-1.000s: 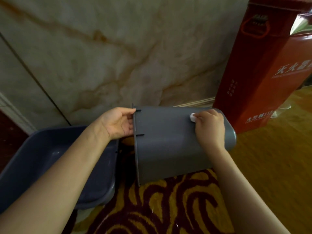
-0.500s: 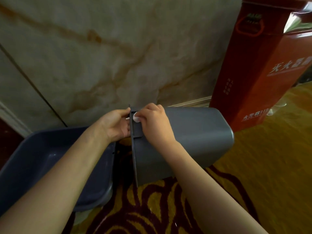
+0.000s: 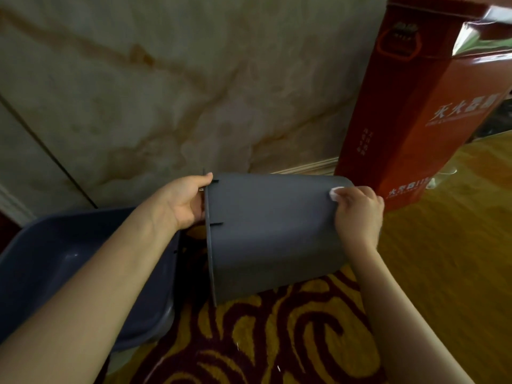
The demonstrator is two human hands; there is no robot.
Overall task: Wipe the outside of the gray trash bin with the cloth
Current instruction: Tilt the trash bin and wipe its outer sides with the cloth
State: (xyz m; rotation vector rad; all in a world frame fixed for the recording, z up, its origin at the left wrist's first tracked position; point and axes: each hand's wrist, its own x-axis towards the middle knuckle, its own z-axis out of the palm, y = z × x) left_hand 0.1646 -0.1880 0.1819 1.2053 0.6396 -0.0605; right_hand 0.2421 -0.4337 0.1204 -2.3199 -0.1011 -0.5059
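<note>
bin: gray trash bin (image 3: 266, 234) lies on its side above the carpet, open rim facing left, closed base to the right; upper side wall faces the camera
bin rim: thin flange seen edge-on, 2 short dark tabs stick out of it onto the wall
left hand: left hand (image 3: 184, 202) grips the rim at its upper part, thumb on the outer wall, other fingers curled inside the opening and hidden; clamped on the rim
right hand: right hand (image 3: 358, 210) presses on the wall at the base end, fingers curled together over the cloth
cloth: white cloth (image 3: 335, 193), only a small corner pokes out past the fingertips, touching the bin wall near the top right edge
tub: blue-gray plastic tub (image 3: 41, 261) on the floor to the left, just beside the bin rim, partly covered by the left forearm
box: tall red box (image 3: 421, 106) with white characters stands behind the bin's base end, against the wall
wall: marble-look wall (image 3: 166, 92) with brown veining behind everything
floor: yellow and maroon swirl carpet (image 3: 277, 328) under the bin; whether the bin's lower edge touches it, cannot tell
</note>
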